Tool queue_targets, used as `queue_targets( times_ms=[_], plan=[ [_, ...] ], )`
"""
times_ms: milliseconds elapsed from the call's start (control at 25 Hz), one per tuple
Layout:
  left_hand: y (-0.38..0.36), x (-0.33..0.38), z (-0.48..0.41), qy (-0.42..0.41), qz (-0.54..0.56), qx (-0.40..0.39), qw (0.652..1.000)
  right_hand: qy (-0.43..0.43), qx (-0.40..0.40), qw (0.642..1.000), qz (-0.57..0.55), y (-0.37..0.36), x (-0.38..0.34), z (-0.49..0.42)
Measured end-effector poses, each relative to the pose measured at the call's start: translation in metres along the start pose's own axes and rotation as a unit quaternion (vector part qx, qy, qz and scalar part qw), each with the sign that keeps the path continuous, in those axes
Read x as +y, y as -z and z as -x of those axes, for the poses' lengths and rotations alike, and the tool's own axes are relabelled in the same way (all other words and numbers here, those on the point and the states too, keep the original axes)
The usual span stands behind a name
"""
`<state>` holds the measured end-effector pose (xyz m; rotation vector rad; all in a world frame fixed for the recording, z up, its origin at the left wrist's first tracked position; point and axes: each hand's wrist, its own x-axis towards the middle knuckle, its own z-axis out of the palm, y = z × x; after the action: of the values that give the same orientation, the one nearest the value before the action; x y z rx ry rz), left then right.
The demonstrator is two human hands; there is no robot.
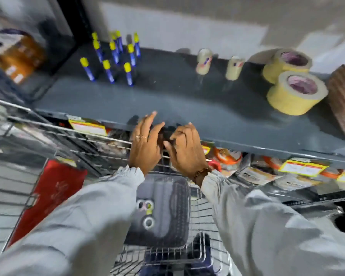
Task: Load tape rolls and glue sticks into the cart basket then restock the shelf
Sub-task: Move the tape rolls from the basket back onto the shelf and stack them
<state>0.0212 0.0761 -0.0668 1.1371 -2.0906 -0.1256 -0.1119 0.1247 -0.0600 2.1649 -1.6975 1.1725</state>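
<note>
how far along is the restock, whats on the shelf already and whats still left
Looks well along. Done: a cluster of glue sticks stands upright at the left of the shelf, two slim tape rolls sit mid-shelf, and two wide tape rolls sit at the right. In hand: the left hand and right hand meet at the shelf edge around something dark; blur hides what. Left: a few items remain in the cart basket.

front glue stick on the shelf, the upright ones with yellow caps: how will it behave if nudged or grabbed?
Probably tips easily: the front glue stick stands upright, tall and thin on a narrow base. Once down it would likely roll, since the body looks round and the dark shelf looks smooth. Neighbours stand close, so a nudge may topple several. Looks rigid enough for a firm pinch.
</note>
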Motion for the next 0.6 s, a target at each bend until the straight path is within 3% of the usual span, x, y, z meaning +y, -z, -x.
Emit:
queue_targets(
  times_ms=[120,200,400,520,600],
  plan=[
    [-0.008,-0.057,0.090,0.099,-0.021,-0.041,0.994,0.035,-0.092,0.995,0.019,-0.044,-0.021,0.046],
    [-0.024,-0.094,0.155,0.122,-0.059,-0.136,0.981,0.051,-0.183,0.982,0.021,-0.073,-0.026,0.089],
    [-0.068,-0.148,0.253,0.191,-0.062,-0.422,0.884,0.016,-0.437,0.899,0.017,-0.134,-0.013,0.188],
    [-0.091,-0.158,0.266,0.151,-0.065,-0.452,0.877,-0.036,-0.557,0.827,0.061,-0.171,-0.012,0.211],
    [-0.106,-0.162,0.266,0.119,-0.051,-0.438,0.890,-0.089,-0.564,0.818,0.073,-0.197,-0.016,0.216]
  ],
)
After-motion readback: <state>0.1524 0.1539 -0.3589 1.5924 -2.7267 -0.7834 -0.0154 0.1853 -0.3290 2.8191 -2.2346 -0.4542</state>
